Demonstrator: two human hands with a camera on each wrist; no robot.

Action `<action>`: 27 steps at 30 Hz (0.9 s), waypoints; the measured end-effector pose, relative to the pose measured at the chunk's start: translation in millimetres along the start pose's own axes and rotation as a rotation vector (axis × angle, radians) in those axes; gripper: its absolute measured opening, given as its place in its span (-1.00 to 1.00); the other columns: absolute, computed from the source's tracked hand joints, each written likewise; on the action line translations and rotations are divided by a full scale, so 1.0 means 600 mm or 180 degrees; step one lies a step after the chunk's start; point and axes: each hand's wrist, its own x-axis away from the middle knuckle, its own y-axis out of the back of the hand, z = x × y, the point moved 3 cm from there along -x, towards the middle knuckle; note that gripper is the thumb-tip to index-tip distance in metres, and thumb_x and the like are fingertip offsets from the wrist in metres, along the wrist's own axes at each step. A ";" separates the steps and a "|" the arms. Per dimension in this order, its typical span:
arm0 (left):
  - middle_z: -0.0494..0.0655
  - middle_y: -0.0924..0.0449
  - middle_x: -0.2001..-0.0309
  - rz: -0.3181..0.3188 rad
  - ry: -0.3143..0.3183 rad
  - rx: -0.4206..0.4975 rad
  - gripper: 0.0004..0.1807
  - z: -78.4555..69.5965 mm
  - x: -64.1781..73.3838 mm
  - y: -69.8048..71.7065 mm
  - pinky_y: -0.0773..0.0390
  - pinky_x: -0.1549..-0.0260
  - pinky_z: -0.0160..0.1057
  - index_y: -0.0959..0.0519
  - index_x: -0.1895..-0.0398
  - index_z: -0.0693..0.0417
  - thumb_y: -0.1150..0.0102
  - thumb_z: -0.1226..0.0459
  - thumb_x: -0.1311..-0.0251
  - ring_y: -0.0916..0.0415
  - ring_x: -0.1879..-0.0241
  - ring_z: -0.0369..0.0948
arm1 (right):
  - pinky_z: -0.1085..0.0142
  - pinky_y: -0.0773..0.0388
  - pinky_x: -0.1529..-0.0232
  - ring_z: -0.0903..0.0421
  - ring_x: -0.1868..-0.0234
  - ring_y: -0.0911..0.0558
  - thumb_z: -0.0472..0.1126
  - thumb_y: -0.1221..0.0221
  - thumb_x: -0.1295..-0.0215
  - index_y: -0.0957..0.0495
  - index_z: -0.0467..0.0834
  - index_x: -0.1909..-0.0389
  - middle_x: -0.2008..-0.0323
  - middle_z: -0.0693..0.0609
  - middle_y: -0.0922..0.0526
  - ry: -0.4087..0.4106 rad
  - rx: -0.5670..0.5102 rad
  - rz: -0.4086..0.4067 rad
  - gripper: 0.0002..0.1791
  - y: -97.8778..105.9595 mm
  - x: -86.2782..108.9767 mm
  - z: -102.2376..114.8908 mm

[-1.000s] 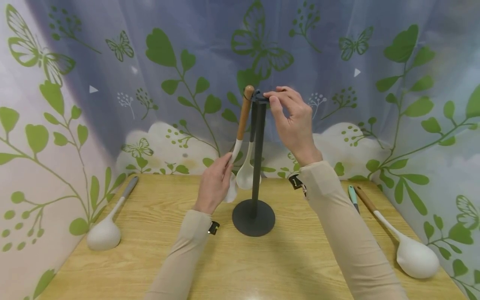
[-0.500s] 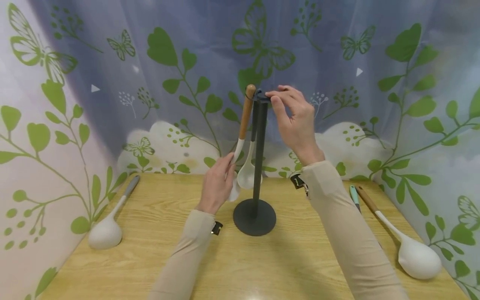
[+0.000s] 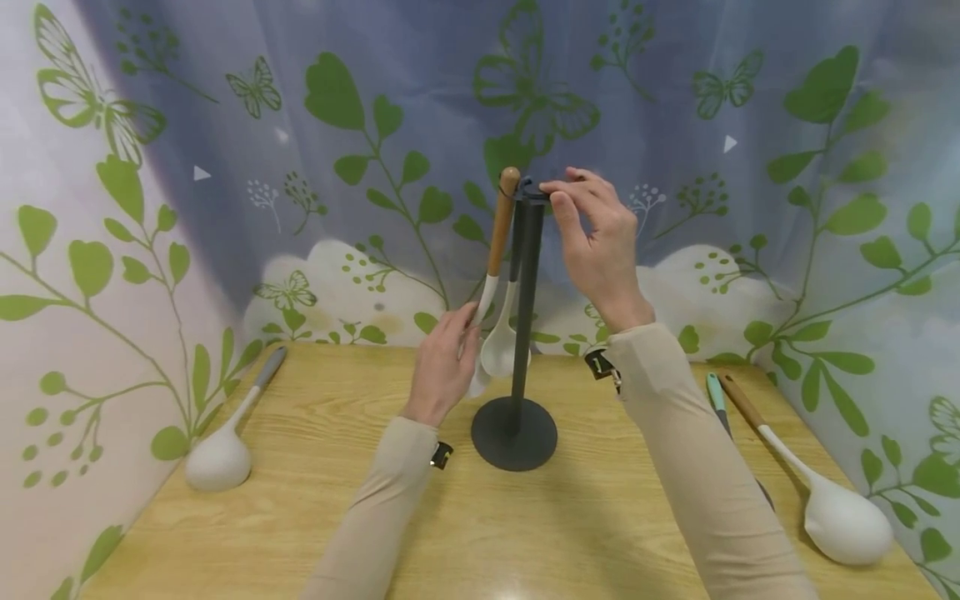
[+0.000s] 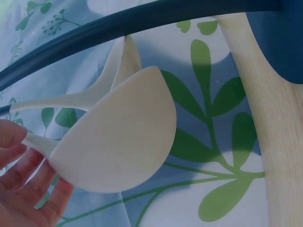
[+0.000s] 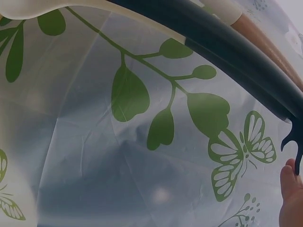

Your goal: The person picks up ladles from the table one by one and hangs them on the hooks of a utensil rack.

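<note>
A dark utensil stand [image 3: 527, 292] stands upright on a round base. At its top left is the wooden handle [image 3: 501, 229] of a ladle, with its cord loop by the hooks. My left hand [image 3: 441, 362] pinches the ladle's white neck; the pale bowl [image 4: 118, 137] shows in the left wrist view. A second, dark-handled ladle [image 3: 501, 348] hangs just behind, its white bowl beside the pole. My right hand [image 3: 600, 250] pinches the edge of the stand's top, thumb and fingertips at a hook [image 5: 296, 137]. The ladle bowl is partly hidden by my left hand in the head view.
At the table's left lies a grey-handled ladle [image 3: 220, 458]. On the right lie a wooden-handled ladle [image 3: 847, 525] and a utensil with a mint-green handle [image 3: 715, 393], partly hidden by my right sleeve. A leaf-printed curtain [image 3: 405, 100] rises behind the wooden table [image 3: 322, 392].
The head view has shifted slightly, so everything sits a little further right. My left hand and the ladle's bowl have come slightly nearer the pole. The right hand keeps its hold.
</note>
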 end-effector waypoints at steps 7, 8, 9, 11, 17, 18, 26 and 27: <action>0.11 -0.63 0.11 0.0018 0.0026 -0.0013 -0.65 -0.002 -0.002 0.000 -0.65 0.23 -0.07 -0.50 -0.21 0.19 -0.08 0.34 -0.39 -0.63 0.15 -0.02 | 0.23 -0.36 -0.35 -0.08 -0.22 -0.54 0.21 0.11 -0.49 -0.69 -0.25 0.07 0.11 -0.19 -0.70 -0.0005 -0.0005 0.0012 -0.36 0.002 0.001 -0.001; 0.11 -0.63 0.11 0.0020 0.0029 -0.0015 -0.65 -0.002 -0.003 0.001 -0.65 0.23 -0.08 -0.50 -0.21 0.19 -0.08 0.34 -0.39 -0.63 0.16 -0.02 | 0.23 -0.36 -0.35 -0.08 -0.23 -0.54 0.21 0.11 -0.49 -0.69 -0.25 0.07 0.10 -0.20 -0.70 -0.0007 -0.0005 0.0017 -0.36 0.002 0.001 -0.001; 0.11 -0.63 0.11 0.0024 0.0031 -0.0019 -0.65 -0.002 -0.003 0.001 -0.65 0.24 -0.08 -0.49 -0.21 0.19 -0.08 0.34 -0.39 -0.63 0.16 -0.01 | 0.22 -0.36 -0.35 -0.08 -0.23 -0.54 0.21 0.12 -0.49 -0.69 -0.25 0.06 0.10 -0.19 -0.70 -0.0012 -0.0005 0.0020 -0.36 0.002 0.001 -0.001; 0.11 -0.62 0.10 0.0033 0.0041 -0.0026 -0.65 -0.001 -0.004 0.001 -0.65 0.25 -0.08 -0.49 -0.21 0.19 -0.08 0.33 -0.40 -0.63 0.17 -0.01 | 0.22 -0.36 -0.34 -0.08 -0.24 -0.53 0.22 0.12 -0.49 -0.69 -0.25 0.06 0.09 -0.19 -0.70 -0.0022 0.0003 0.0024 -0.35 0.002 0.000 -0.001; 0.10 -0.62 0.09 0.0050 0.0062 -0.0010 -0.63 0.001 -0.003 0.003 -0.65 0.27 -0.10 -0.48 -0.22 0.18 -0.08 0.33 -0.39 -0.64 0.20 -0.02 | 0.21 -0.38 -0.33 -0.07 -0.23 -0.54 0.23 0.13 -0.48 -0.69 -0.24 0.06 0.09 -0.18 -0.70 -0.0045 0.0045 0.0041 -0.34 0.002 0.002 -0.002; 0.09 -0.62 0.09 0.0052 0.0068 0.0002 -0.63 0.001 -0.003 0.004 -0.65 0.26 -0.10 -0.48 -0.22 0.18 -0.08 0.33 -0.39 -0.64 0.19 -0.02 | 0.21 -0.38 -0.33 -0.06 -0.23 -0.54 0.23 0.13 -0.48 -0.69 -0.24 0.06 0.09 -0.18 -0.70 -0.0044 0.0047 0.0042 -0.34 0.002 0.002 -0.002; 0.12 -0.60 -0.01 0.0081 0.0139 0.0081 -0.60 0.008 0.005 0.014 -0.59 0.01 -0.05 -0.46 -0.26 0.20 -0.07 0.28 -0.41 -0.57 0.01 -0.01 | 0.21 -0.37 -0.34 -0.08 -0.22 -0.55 0.24 0.12 -0.47 -0.69 -0.24 0.07 0.10 -0.18 -0.70 -0.0040 0.0042 0.0040 -0.34 0.002 0.002 -0.003; 0.12 -0.59 -0.01 0.0082 0.0150 0.0070 -0.60 0.010 0.007 0.015 -0.58 -0.02 -0.04 -0.45 -0.26 0.20 -0.07 0.28 -0.41 -0.56 -0.01 -0.01 | 0.21 -0.37 -0.34 -0.08 -0.22 -0.55 0.24 0.12 -0.46 -0.70 -0.24 0.07 0.11 -0.18 -0.70 -0.0045 0.0041 0.0040 -0.33 0.002 0.002 -0.003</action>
